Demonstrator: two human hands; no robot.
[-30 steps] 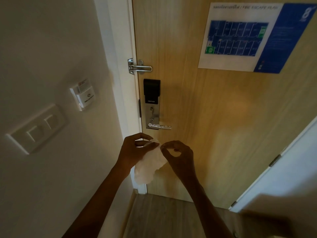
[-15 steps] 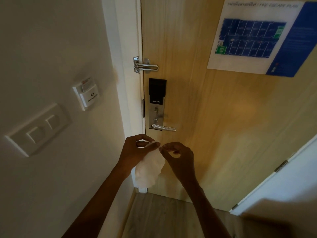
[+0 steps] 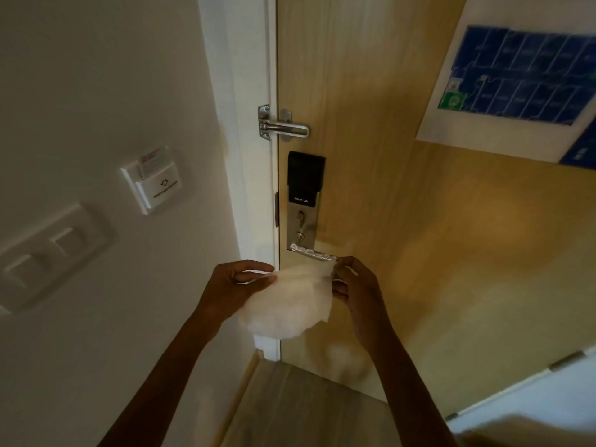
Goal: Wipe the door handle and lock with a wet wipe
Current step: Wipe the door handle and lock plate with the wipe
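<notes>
A white wet wipe (image 3: 288, 301) hangs spread between my two hands in front of the wooden door (image 3: 387, 221). My left hand (image 3: 230, 287) pinches its left top corner and my right hand (image 3: 356, 282) pinches its right top corner. Just above my right fingers runs the silver lever handle (image 3: 312, 253). It belongs to the smart lock (image 3: 303, 201), a steel plate with a black top panel and a small thumb turn. The wipe is below the handle and does not touch it.
A metal swing-bar latch (image 3: 282, 124) sits above the lock on the white frame (image 3: 251, 156). On the left wall are a key-card holder (image 3: 154, 182) and a double light switch (image 3: 54, 250). A blue escape plan (image 3: 516, 85) hangs on the door. A white door edge (image 3: 532, 401) stands at lower right.
My hands have pulled apart and risen toward the handle, spreading the wipe out. The view has moved closer to the door.
</notes>
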